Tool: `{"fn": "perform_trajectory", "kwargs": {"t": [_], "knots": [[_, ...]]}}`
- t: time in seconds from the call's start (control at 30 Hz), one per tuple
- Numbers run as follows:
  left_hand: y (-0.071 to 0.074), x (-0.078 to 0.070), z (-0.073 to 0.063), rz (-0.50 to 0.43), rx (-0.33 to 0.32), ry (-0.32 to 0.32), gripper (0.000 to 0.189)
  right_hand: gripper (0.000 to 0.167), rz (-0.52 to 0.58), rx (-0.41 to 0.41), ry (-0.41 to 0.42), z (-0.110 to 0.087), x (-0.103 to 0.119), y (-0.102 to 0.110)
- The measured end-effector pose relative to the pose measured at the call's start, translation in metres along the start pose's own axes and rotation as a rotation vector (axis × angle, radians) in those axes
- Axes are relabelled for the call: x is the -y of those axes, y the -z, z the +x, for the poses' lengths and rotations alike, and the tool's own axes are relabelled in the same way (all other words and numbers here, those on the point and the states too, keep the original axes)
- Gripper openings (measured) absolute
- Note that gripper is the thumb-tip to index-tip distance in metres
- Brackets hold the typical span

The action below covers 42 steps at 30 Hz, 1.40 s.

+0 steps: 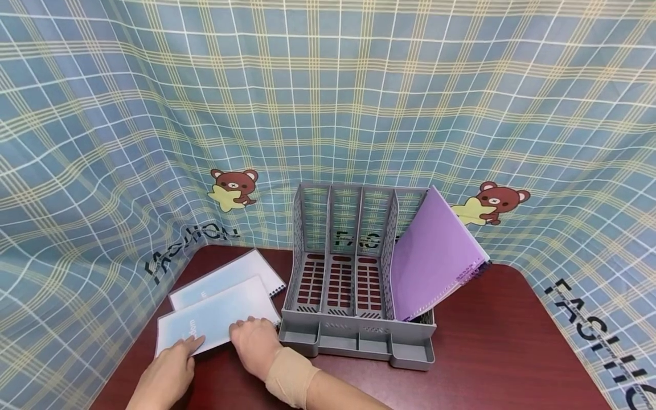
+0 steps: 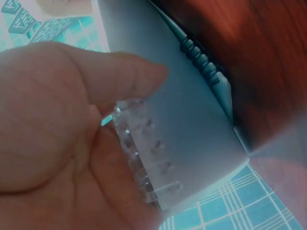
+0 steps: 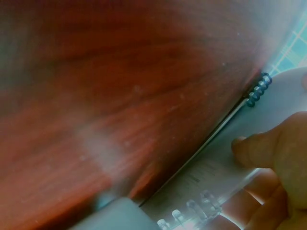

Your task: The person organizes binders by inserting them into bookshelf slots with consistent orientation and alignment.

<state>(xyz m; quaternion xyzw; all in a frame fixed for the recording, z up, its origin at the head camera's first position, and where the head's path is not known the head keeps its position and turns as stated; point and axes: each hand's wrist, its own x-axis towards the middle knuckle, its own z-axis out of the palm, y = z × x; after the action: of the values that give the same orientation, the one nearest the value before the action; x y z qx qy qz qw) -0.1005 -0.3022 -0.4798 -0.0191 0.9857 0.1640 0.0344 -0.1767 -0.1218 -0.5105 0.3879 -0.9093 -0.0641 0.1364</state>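
A pale blue-and-white spiral notebook (image 1: 220,310) lies at a slant on the left of the table. My left hand (image 1: 166,370) grips its near corner, with the thumb on the cover and the fingers beneath. On its right end, my right hand (image 1: 256,347) pinches the same notebook, the thumb on top. Clear binding rings (image 2: 134,148) show by the left fingers in the left wrist view. Partly under this notebook is a second pale blue one (image 1: 241,270) with a dark coil (image 1: 278,290). The dark coil (image 3: 259,89) also appears in the right wrist view.
A grey desk file rack (image 1: 338,327) with several upright slots and small front trays stands at mid-table. Purple-covered notebooks (image 1: 435,250) lean in its rightmost slot, sticking out to the right. A plaid cloth (image 1: 338,102) hangs behind the dark red table (image 1: 492,347).
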Motion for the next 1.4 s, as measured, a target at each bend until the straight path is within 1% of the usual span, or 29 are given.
{"fn": "perform_trajectory", "kwargs": {"t": [0.27,0.67,0.9,1.1,1.2,1.3,1.4], "knots": [[0.002,-0.002,-0.001,0.011,0.019,-0.011,0.041,0.01,-0.011,-0.023,0.005,-0.002,0.001,-0.001],[0.003,-0.003,-0.002,0.001,0.007,-0.01,0.041,0.006,-0.011,-0.025,0.009,-0.003,0.001,0.004],[0.002,-0.001,-0.003,0.015,0.03,-0.008,0.037,0.008,-0.008,-0.012,0.016,-0.004,0.002,0.007],[0.003,-0.002,-0.006,0.027,-0.004,-0.019,0.036,0.008,-0.021,-0.019,0.006,-0.005,0.003,0.006],[0.005,-0.002,-0.007,0.014,-0.032,-0.017,0.037,0.008,-0.016,-0.029,-0.001,-0.005,0.003,0.006],[0.01,-0.003,-0.008,-0.008,-0.049,0.0,0.042,0.008,-0.003,-0.035,-0.013,-0.005,0.002,0.005],[0.013,-0.004,-0.009,-0.01,-0.072,0.007,0.045,0.008,0.008,-0.044,-0.017,-0.006,0.001,0.004]]}}
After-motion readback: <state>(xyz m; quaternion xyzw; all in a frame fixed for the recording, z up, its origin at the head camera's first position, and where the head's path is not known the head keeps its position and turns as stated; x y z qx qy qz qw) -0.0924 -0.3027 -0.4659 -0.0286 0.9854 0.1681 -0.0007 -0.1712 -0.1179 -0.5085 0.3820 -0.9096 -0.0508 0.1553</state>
